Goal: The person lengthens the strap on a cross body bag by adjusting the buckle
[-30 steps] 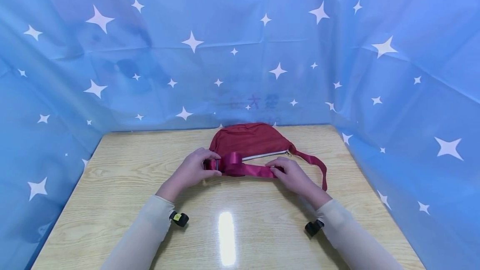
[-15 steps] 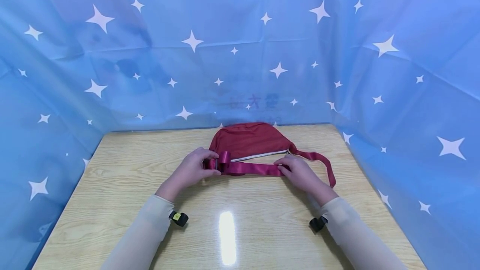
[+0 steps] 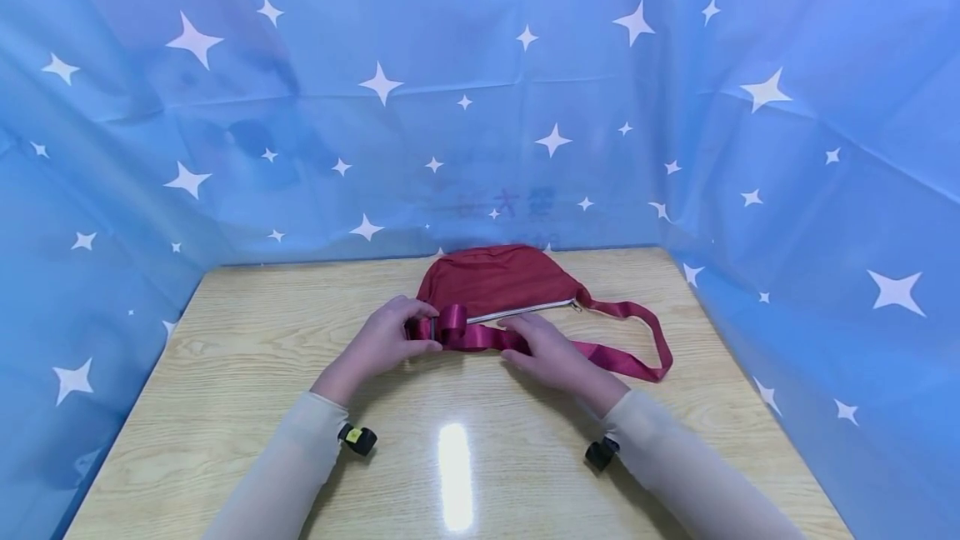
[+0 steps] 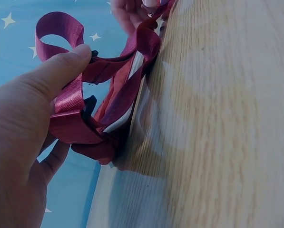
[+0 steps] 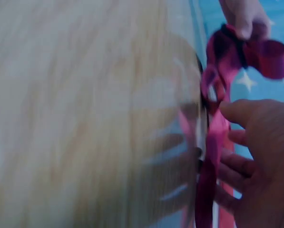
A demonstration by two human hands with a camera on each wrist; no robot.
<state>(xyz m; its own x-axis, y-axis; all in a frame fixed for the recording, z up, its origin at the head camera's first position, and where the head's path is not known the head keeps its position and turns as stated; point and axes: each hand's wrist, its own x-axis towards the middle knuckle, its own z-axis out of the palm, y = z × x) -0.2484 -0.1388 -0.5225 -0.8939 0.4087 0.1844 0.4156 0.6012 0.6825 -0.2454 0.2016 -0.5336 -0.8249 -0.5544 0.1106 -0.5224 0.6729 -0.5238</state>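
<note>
A dark red waist bag (image 3: 498, 277) lies at the back of the table, its zipper (image 3: 525, 309) along the near side. In the head view my left hand (image 3: 382, 340) pinches the bag's strap at its left end. The left wrist view shows my thumb on top, by a black strap adjuster (image 4: 88, 107), with a loop of webbing (image 4: 61, 28) standing up beyond it. My right hand (image 3: 551, 357) is over the middle of the strap, thumb and fingers apart. In the right wrist view its thumb tip is close to the strap (image 5: 208, 180); contact is unclear.
The strap's slack (image 3: 630, 363) loops out to the right of the bag on the wooden table (image 3: 300, 298). A blue curtain with white stars (image 3: 322, 107) hangs behind and at both sides. Black wrist cameras (image 3: 358, 438) sit on both wrists.
My right hand first drew the strap to the right, shrinking the upright loop. Then it let go and moved back left. My left hand has kept its hold and place.
</note>
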